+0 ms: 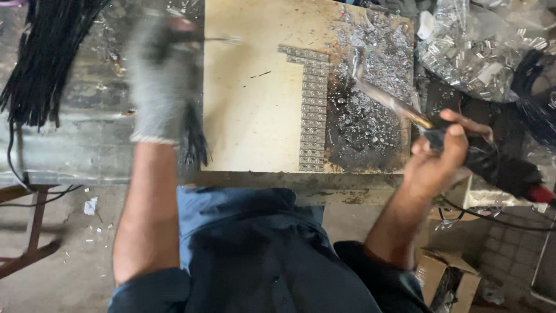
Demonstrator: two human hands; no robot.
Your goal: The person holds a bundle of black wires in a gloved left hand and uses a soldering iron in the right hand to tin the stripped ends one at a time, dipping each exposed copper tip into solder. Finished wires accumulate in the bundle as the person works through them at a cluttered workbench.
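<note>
Littered with metal scraps, the pale wooden board (255,110) on the bench carries an L-shaped strip of small metal terminals (313,110), between the gloved left hand (159,81) gripping black wires (194,139) and the bare right hand (437,153) closed on a soldering iron (394,104) angled toward it.

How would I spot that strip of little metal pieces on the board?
Find the pale board on the bench. Down its middle runs a strip of small metal pieces, bent like an upside-down L. Unlike the loose shavings beside it, they sit in neat rows.
</note>
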